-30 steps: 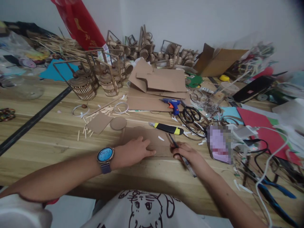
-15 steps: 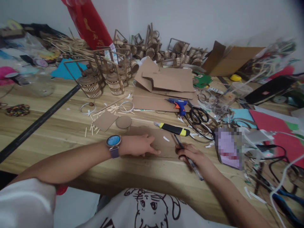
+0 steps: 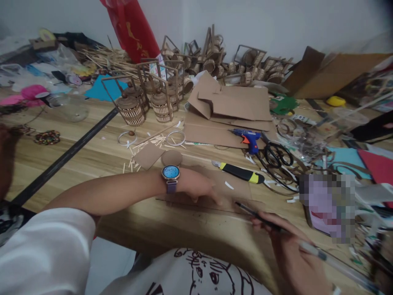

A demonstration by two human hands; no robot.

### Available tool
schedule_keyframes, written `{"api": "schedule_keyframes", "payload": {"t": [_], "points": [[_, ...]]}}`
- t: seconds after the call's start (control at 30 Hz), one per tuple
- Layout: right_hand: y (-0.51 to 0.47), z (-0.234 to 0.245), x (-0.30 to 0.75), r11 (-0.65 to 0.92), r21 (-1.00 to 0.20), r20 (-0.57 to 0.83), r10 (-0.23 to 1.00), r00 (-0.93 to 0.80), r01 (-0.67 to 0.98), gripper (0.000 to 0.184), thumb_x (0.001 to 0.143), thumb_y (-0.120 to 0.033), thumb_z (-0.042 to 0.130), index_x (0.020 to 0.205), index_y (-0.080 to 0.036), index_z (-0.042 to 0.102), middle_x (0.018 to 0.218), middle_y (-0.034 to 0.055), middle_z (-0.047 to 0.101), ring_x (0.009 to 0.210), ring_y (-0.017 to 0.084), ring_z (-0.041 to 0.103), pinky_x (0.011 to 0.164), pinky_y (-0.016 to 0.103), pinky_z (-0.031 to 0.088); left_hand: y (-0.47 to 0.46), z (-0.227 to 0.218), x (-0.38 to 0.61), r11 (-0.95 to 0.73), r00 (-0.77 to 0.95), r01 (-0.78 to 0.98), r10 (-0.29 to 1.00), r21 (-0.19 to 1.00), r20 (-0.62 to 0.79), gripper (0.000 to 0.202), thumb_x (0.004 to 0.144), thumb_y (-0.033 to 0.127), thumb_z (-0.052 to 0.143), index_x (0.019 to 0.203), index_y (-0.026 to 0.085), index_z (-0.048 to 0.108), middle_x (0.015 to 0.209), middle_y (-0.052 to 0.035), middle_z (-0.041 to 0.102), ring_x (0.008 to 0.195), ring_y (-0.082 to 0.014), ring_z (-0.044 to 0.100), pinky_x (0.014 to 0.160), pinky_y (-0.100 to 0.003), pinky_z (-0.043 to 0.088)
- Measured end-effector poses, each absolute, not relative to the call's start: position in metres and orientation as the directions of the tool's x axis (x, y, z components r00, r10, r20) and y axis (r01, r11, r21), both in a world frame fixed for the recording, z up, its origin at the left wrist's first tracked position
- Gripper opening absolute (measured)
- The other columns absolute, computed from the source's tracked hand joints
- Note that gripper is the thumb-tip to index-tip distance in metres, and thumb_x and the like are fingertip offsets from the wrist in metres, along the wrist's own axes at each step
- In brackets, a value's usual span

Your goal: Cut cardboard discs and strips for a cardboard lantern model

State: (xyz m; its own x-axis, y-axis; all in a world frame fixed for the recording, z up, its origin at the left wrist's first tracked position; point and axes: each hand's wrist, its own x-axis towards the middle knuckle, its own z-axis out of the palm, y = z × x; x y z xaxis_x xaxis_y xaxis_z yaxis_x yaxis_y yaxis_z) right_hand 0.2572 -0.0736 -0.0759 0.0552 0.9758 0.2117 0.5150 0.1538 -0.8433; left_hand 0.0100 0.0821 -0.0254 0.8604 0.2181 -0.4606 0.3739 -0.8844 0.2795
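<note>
My left hand [image 3: 201, 187] lies on a flat piece of brown cardboard [image 3: 229, 200] near the table's front edge, fingers extended and a little blurred. It wears a smartwatch. In my right hand [image 3: 287, 233] is a pen [image 3: 254, 213] with a dark tip end and a clear barrel. The pen points left, over the right part of the cardboard. A yellow-and-black utility knife [image 3: 241, 172] lies across the cardboard's far right edge, with a white paper scrap [image 3: 229, 185] close by. Beyond my left wrist are a cardboard disc [image 3: 172, 157] and a square cardboard piece [image 3: 148, 155].
A blue glue gun [image 3: 250, 139] and black scissors [image 3: 278, 155] lie behind the knife. Stacked cardboard [image 3: 242, 102] stands farther back, beside small slatted baskets [image 3: 132, 110]. A phone [image 3: 325, 205], partly pixelated, is at right. Another person's arm [image 3: 3, 159] shows at the left edge.
The camera view has shifted, so the table things sit farther right. My right hand has turned the pen from pointing away to pointing left, with its barrel slanting right. My left hand stays on the cardboard.
</note>
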Motion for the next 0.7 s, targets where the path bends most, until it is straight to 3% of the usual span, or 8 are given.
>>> {"api": "schedule_keyframes", "payload": {"t": [0.1,0.17,0.4,0.53,0.7], "points": [[-0.072,-0.075,0.231,0.11,-0.858,0.188,0.976,0.107,0.501,0.019,0.092,-0.042,0.063,0.086,-0.026,0.07,0.069,0.0031,0.075,0.062,0.022,0.072,0.055,0.028,0.059,0.084,-0.026,0.014,-0.88,0.871,0.362,0.202,0.307,-0.448,0.081,0.072,0.002,0.079,0.141,0.041,0.06,0.1,-0.0024,0.067,0.074,-0.0211,0.061,0.061,-0.027,0.041],[-0.067,-0.077,0.217,0.09,-0.845,0.194,0.97,0.145,0.528,0.016,0.084,-0.038,0.069,0.076,-0.026,0.064,0.063,0.0006,0.069,0.055,0.02,0.066,0.047,0.025,0.053,0.084,-0.028,0.018,-0.876,0.878,0.356,0.196,0.324,-0.436,0.086,0.068,-0.002,0.079,0.141,0.039,0.059,0.094,-0.0018,0.068,0.071,-0.0211,0.06,0.06,-0.027,0.041],[-0.06,-0.088,0.188,0.109,-0.833,0.182,0.98,0.082,0.542,0.008,0.085,-0.028,0.058,0.078,-0.025,0.058,0.064,-0.0016,0.066,0.056,0.017,0.064,0.05,0.024,0.05,0.089,-0.029,0.033,-0.863,0.889,0.32,0.131,0.39,-0.439,0.093,0.055,-0.01,0.085,0.134,0.036,0.066,0.09,0.0016,0.075,0.072,-0.0199,0.06,0.065,-0.027,0.043],[-0.061,-0.092,0.181,0.127,-0.809,0.194,0.979,0.057,0.574,0.009,0.084,-0.027,0.058,0.075,-0.025,0.058,0.06,-0.0033,0.061,0.051,0.015,0.057,0.044,0.023,0.043,0.089,-0.027,0.035,-0.872,0.884,0.316,0.127,0.375,-0.449,0.096,0.056,-0.007,0.086,0.139,0.034,0.062,0.093,0.0006,0.076,0.075,-0.0218,0.062,0.063,-0.027,0.042],[-0.061,-0.098,0.178,0.149,-0.784,0.214,0.976,0.036,0.602,0.008,0.084,-0.027,0.059,0.076,-0.025,0.06,0.067,0.0003,0.066,0.061,0.018,0.062,0.05,0.025,0.046,0.089,-0.026,0.035,-0.881,0.872,0.311,0.116,0.357,-0.476,0.097,0.057,-0.003,0.09,0.14,0.036,0.06,0.096,-0.0002,0.077,0.075,-0.0218,0.062,0.061,-0.027,0.04]]}}
